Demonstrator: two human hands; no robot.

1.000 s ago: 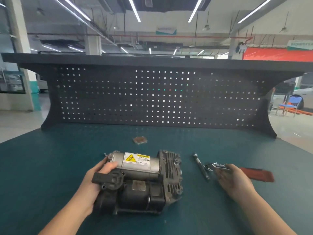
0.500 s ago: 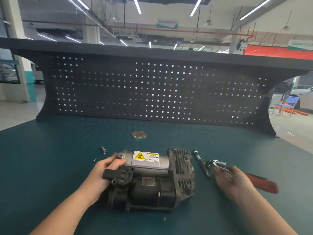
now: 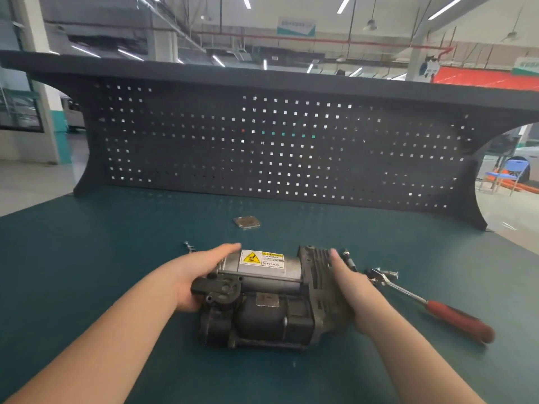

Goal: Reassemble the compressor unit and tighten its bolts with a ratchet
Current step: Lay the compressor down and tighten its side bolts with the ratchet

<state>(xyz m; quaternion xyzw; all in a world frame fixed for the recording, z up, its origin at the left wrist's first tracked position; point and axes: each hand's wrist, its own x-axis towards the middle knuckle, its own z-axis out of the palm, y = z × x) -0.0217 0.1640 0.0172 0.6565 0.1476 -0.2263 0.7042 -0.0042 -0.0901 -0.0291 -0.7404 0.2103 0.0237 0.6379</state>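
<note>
The compressor unit [image 3: 262,298] lies on the green bench top, a silver cylinder with a yellow warning label above a dark motor body. My left hand [image 3: 192,275] grips its left end by the black connector block. My right hand [image 3: 350,290] is pressed against the finned grey head on its right end. A ratchet [image 3: 431,304] with a red handle lies on the bench just right of my right hand, untouched. A dark extension bar [image 3: 348,259] lies behind my right hand. Small bolts [image 3: 189,246] lie left of the unit.
A small square metal plate [image 3: 246,222] lies farther back on the bench [image 3: 87,272]. A black pegboard panel [image 3: 262,147] closes the back of the bench. The bench's right edge runs past the ratchet, with the workshop floor and a blue chair [image 3: 507,173] beyond.
My right hand has left the ratchet and moved left onto the compressor's finned end. The ratchet now lies on the bench. My left hand stays on the unit.
</note>
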